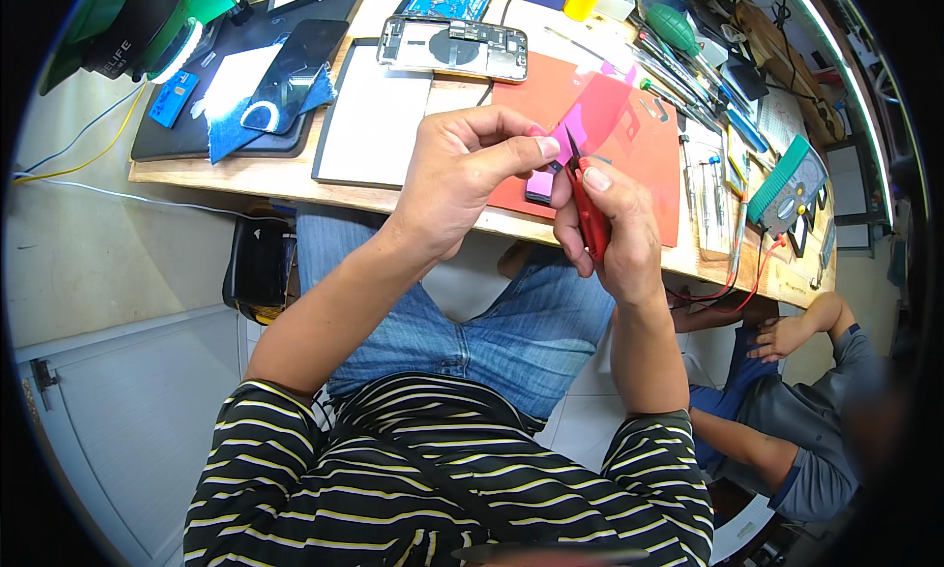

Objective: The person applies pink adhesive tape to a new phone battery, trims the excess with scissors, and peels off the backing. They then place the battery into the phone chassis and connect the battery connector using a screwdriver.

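My left hand (462, 164) is closed, its thumb and forefinger pinching a translucent pink film (598, 103) by the near end. From there the sheet slants up and right above a red work mat (654, 198). My right hand (624, 218) is wrapped round a red-handled tool with a dark pointed tip (592, 218); whether it is scissors or pliers I cannot tell. Its tip is up against the film, close to my left fingertips. A small dark and purple block (538, 186) lies on the mat below the hands, partly hidden.
An opened phone (452, 49) lies beyond my left hand, near a white pad (369, 115). Left are a dark phone (298, 70) and blue cloth (224, 129). Screwdrivers (688, 80) and a green multimeter (787, 188) are right. A seated person (796, 410) is at lower right.
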`<state>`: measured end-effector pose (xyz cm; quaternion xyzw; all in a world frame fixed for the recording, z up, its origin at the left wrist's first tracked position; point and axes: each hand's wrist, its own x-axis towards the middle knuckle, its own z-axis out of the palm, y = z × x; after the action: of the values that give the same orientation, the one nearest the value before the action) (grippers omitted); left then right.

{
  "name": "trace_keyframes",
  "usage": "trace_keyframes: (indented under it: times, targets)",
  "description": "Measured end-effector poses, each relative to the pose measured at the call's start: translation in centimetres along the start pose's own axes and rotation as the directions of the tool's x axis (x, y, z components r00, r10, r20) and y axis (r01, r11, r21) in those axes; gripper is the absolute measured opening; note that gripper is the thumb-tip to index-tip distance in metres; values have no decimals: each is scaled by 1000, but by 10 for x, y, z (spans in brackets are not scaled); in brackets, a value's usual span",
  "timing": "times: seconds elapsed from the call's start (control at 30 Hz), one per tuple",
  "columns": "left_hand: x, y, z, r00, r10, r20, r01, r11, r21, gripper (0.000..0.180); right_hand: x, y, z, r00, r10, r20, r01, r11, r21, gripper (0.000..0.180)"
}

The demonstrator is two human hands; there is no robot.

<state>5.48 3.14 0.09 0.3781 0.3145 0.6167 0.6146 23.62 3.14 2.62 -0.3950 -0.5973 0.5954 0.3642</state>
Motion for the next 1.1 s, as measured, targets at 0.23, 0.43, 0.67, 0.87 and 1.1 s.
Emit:
trace_keyframes:
  times: [0.23,0.43,0.67,0.87,1.1]
  targets:
    - [-2,0,-3,1000,-3,4,3,999,-35,11,3,0,1,1000,0,14,0,1000,3,46]
    - [-2,-3,-5,1000,-3,23,3,1000,-14,12,3,1,-1,1000,9,10,-9,1000,2,45]
    - [-4,-3,-6,999,-2,46,3,1000,-3,12,2,1,0,1000,-3,4,3,1000,13,45]
    - [-5,-4,-6,998,-5,57,6,1000,-2,12,2,3,-2,1000,9,2,-9,1000,29,45]
    - [-8,-4,1,999,19,40,-20,999,25,8,3,-1,-11,1000,1,31,-2,999,54,37]
